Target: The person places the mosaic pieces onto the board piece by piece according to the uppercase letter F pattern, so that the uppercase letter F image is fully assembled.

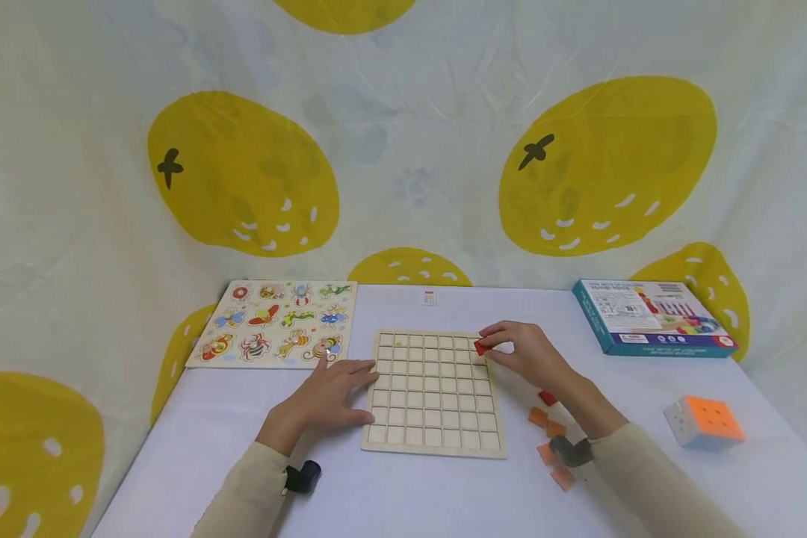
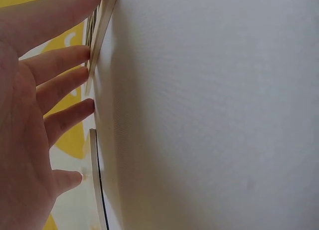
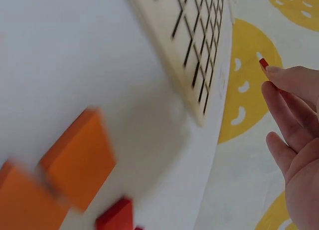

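Observation:
A wooden grid board [image 1: 434, 450] lies in the middle of the white table, its square cells bare. My left hand [image 1: 329, 392] rests with extended fingers against the board's left edge; in the left wrist view the thumb and fingertips [image 2: 82, 54] touch that edge. Between thumb and fingers, my right hand [image 1: 527, 355] pinches a small red square tile [image 1: 480, 347] at the board's top right corner. The right wrist view shows the red tile [image 3: 263, 63] held up beyond the board. Loose orange tiles [image 1: 538, 416] and a red tile [image 1: 548, 397] lie below my right forearm.
An insect peg puzzle [image 1: 279, 321] lies at the back left. At the back right is a flat teal box [image 1: 655, 317], with an orange and white cube [image 1: 706, 422] nearer on the right. A small printed card [image 1: 428, 298] lies behind the board.

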Available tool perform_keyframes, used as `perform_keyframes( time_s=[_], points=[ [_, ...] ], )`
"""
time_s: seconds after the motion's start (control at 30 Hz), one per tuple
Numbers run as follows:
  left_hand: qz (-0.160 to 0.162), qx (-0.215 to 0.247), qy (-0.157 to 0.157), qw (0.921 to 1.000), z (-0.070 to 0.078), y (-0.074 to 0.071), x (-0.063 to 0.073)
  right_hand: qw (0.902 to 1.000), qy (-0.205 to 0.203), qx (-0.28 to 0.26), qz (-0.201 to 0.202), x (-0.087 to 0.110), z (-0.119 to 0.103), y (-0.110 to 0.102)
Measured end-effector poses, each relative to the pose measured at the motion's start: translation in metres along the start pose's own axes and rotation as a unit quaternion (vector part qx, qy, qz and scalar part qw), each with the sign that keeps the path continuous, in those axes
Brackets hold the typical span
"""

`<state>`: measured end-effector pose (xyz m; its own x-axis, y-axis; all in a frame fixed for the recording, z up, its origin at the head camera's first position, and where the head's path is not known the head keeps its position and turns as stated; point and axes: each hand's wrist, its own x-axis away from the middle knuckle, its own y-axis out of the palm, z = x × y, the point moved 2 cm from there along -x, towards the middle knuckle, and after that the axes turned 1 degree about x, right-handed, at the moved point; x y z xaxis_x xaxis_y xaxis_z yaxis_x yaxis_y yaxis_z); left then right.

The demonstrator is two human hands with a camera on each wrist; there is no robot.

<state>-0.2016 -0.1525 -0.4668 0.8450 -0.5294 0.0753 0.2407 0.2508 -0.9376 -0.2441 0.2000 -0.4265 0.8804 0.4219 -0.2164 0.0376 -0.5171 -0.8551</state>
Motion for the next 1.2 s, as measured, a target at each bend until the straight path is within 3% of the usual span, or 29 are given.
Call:
perform_keyframes(
  time_s=[0.4,0.83,1.2],
  points=[
    [-0.002,0.0,-0.001,1.0,-0.002,0.0,-0.003,0.9979,-0.019,-0.05,0.037,-0.046,-0.032,0.021],
    [-0.022,0.025,-0.01,0.9994,0.0,0.0,-0.006,0.99,0.065,-0.111,-0.058,-0.065,-0.035,0.068],
    [-0.037,0.058,-0.041,0.9968,0.005,0.0,-0.004,0.9918,0.065,-0.081,-0.074,-0.065,-0.038,0.085]
  ],
)
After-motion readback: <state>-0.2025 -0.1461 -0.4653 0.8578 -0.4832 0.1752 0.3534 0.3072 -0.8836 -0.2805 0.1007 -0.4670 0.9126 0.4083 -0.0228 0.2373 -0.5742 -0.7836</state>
